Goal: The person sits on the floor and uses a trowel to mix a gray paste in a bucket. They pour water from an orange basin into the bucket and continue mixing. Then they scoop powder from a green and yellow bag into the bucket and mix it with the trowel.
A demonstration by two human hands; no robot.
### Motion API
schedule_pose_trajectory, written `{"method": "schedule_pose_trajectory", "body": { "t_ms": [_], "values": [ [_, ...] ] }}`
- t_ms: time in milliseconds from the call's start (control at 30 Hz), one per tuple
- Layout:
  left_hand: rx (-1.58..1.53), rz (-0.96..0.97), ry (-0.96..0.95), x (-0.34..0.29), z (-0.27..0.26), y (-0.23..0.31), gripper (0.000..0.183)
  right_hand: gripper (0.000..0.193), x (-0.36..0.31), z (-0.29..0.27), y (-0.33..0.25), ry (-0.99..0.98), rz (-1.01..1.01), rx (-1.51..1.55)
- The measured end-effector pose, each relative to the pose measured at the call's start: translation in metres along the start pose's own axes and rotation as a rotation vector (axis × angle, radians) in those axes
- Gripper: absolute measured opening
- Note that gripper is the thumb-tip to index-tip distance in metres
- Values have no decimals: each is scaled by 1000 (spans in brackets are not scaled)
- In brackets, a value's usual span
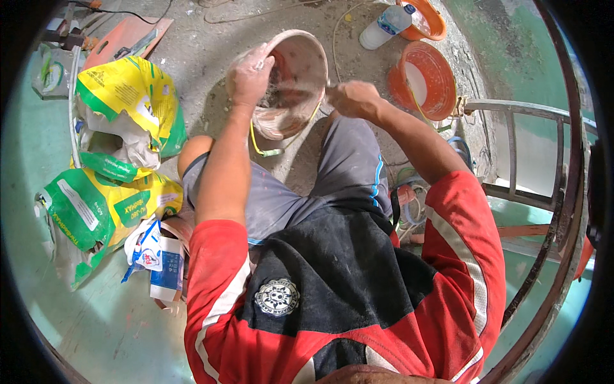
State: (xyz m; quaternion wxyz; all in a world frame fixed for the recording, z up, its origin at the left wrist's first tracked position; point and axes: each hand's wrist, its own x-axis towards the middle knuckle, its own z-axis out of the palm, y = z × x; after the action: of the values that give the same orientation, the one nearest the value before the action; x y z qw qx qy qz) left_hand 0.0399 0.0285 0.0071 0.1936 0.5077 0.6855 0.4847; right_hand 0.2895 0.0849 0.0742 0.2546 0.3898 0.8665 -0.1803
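A plaster-caked bucket (308, 59) is tipped on its side between my knees, its mouth turned toward me. Pale residue coats its inner wall, and its yellow handle with a green grip (271, 153) hangs below the rim. My left hand (251, 77), dusted white, is closed over the bucket's left rim and steadies it. At the opposite rim, my right hand (354, 98) is closed and smeared by motion. Something thin juts from its fingers toward the bucket, but its kind is hidden by the blur.
Torn yellow-and-green powder bags (128, 105) slump at my left, beside a blue-and-white box (167, 269). An orange bucket (391, 75) with white contents stands right, near a water bottle (387, 27) and another orange bucket (438, 19). A metal ladder (511, 144) lies farther right.
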Motion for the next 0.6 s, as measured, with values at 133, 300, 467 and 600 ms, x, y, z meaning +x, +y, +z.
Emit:
{"method": "schedule_pose_trajectory", "body": {
  "t_ms": [133,300,467,600],
  "values": [
    [20,-94,0,1,-4,5,36,35,-11,16,5,17,16,-21],
    [15,81,57,-1,7,12,33,31,-14,-1,4,-118,-65,-52],
    [12,92,35,5,8,15,34,39,-16,-3,22,250,43,-135],
    [-73,-90,69,8,8,7,36,41,3,16,5,225,118,-13]
  ]
}}
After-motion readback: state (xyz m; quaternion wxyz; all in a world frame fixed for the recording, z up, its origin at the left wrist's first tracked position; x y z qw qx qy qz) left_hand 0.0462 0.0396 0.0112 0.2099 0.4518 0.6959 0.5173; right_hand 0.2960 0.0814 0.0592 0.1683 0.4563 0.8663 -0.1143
